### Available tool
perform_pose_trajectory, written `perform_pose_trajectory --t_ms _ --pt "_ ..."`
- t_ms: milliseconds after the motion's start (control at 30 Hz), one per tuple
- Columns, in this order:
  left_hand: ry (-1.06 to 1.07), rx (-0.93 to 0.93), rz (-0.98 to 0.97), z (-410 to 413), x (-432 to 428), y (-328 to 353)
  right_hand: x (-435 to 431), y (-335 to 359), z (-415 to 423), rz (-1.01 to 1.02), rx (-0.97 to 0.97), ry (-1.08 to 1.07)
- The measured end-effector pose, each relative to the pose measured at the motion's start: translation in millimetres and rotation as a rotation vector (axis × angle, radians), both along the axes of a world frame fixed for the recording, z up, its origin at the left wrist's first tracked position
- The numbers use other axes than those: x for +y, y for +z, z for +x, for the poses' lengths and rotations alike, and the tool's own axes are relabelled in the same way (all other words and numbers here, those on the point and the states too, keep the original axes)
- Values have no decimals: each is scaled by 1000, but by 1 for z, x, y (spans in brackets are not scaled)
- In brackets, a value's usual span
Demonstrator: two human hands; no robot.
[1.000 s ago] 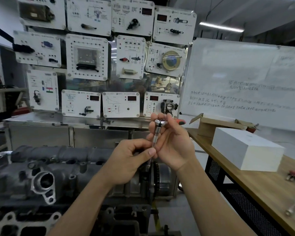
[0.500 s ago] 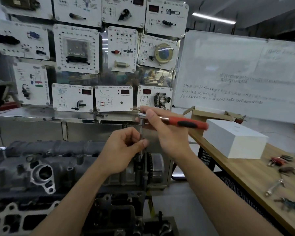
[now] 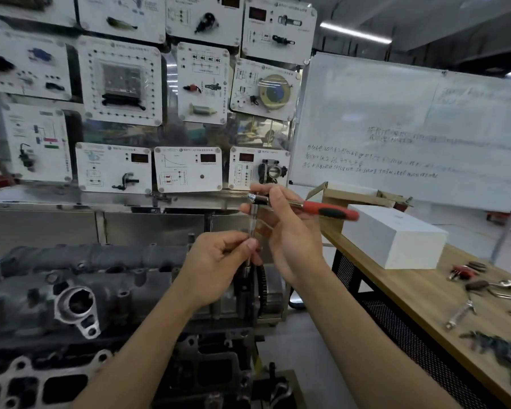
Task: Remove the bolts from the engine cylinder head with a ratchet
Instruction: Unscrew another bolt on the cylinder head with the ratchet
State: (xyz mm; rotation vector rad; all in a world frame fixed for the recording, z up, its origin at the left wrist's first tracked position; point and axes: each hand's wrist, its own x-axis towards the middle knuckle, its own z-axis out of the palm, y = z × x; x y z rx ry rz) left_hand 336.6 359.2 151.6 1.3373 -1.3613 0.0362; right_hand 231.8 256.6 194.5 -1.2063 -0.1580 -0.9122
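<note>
Swung out since a second ago, the ratchet [image 3: 326,208] now points its red handle to the right, level. The right hand [image 3: 292,240] is curled round its neck, and the left hand [image 3: 216,267] pinches the extension bar [image 3: 252,225] hanging from it, above the near end of the cylinder head [image 3: 115,287]. No loosened bolt shows anywhere. I judge the tool is only being readied, so every bolt remains.

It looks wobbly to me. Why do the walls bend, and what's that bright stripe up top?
Head view: the wide lens bends the whiteboard; the stripe is a glaring ceiling light; tools at the right edge look smeared, the ratchet sharper.
</note>
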Motion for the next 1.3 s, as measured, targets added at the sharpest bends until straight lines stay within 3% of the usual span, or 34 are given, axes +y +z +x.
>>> perform_pose_trajectory --t_ms 133,233,333,500,567,733,800,867,900,967,1033,1100,1133,1167,1300 --pt "-35 69 -68 -11 -3 0 21 -20 10 -291 -218 -584" --pt "-104 158 -102 -12 0 -2 34 -22 23 -462 -425 -719" --pt "-98 209 -81 -9 -1 -2 34 -14 23 -171 -285 -370" --pt "-99 107 2 -6 -3 -2 -2 1 13 171 -60 306" --pt "-100 89 19 -5 -2 -3 -10 4 15 238 2 441" --pt "-13 66 -8 -6 -3 -5 -11 12 18 310 46 474" --pt "16 94 -20 -7 -3 -5 -2 -1 12 252 -32 293" --pt "5 112 -27 -8 -3 -4 0 -11 6 -24 -120 -96" --pt "-7 111 -40 -9 -3 -3 -5 -8 7 -226 -71 -298" --pt "-30 102 -64 -11 -3 -3 -22 1 6 -560 222 -241" --pt "-46 122 -73 -13 -3 -2 -23 13 3 -510 390 -224" --pt "-63 158 -43 -13 -1 2 -5 10 -5 -599 146 -513" --pt "-69 168 -2 -11 0 6 0 5 -7 -554 19 -546" --pt "-77 169 43 -10 1 10 -1 3 -13 -482 -40 -452" --pt "-167 157 110 -6 5 28 -24 14 -10 -41 56 316"
